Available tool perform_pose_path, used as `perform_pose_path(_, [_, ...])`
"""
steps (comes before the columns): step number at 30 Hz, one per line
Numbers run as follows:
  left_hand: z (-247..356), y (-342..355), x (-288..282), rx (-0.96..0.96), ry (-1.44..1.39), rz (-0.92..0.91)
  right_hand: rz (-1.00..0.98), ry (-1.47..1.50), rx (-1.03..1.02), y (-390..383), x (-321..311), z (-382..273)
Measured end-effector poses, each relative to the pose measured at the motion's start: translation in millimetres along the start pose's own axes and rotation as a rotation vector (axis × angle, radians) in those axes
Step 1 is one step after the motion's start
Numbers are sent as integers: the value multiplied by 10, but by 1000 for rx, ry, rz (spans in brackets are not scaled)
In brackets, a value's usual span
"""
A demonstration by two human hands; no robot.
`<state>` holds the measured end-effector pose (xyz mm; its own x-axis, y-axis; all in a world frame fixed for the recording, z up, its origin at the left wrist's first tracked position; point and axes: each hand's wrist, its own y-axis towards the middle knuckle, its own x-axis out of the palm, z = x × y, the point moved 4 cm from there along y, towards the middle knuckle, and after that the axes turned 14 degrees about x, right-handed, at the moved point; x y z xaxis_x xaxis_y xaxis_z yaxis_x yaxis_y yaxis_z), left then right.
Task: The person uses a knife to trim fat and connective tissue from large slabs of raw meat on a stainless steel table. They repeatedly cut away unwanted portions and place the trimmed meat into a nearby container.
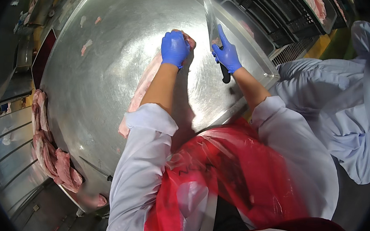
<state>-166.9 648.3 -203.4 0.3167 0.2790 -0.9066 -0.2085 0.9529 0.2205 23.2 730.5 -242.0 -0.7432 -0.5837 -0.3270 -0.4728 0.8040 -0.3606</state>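
A long pale strip of meat point(147, 75) lies on the steel table point(100, 57), running from the middle toward my left sleeve. My left hand point(175, 49), in a blue glove, is closed on the strip's far end, where a redder bit shows past the fingers. To the right, my gloved right hand point(227, 53) is wrapped round the black handle of a knife point(211, 21), with the index finger stretched out. The blade points away from me over the table's right part, apart from the meat. Part of the strip is hidden under my left forearm.
Several pieces of meat point(47, 147) are heaped along the table's left edge, near a thin rod-like tool point(95, 167). Small scraps point(85, 47) lie at the far left. Black crates point(268, 7) stand at the right. A person in pale workwear point(333, 98) is close on my right.
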Motion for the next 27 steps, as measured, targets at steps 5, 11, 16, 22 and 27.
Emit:
perform_pose_path(5, [-121,112,56,-108,-1,-111,-44,33,6,-75,174,61])
perform_pose_path(11, [-269,34,19,-289,-336,-48,10,-255,-124,281,624,-105])
perform_pose_path(16, [-446,-107,-102,-297,-393,49,-185,-271,-52,-488,696,387])
perform_pose_path(22, [-907,-483,-457,-271,-363,259,-145,-288,117,-207,763,-257])
perform_pose_path(27, [-614,17,-1234,-104,-319,330,-343,-45,-6,-908,801,10])
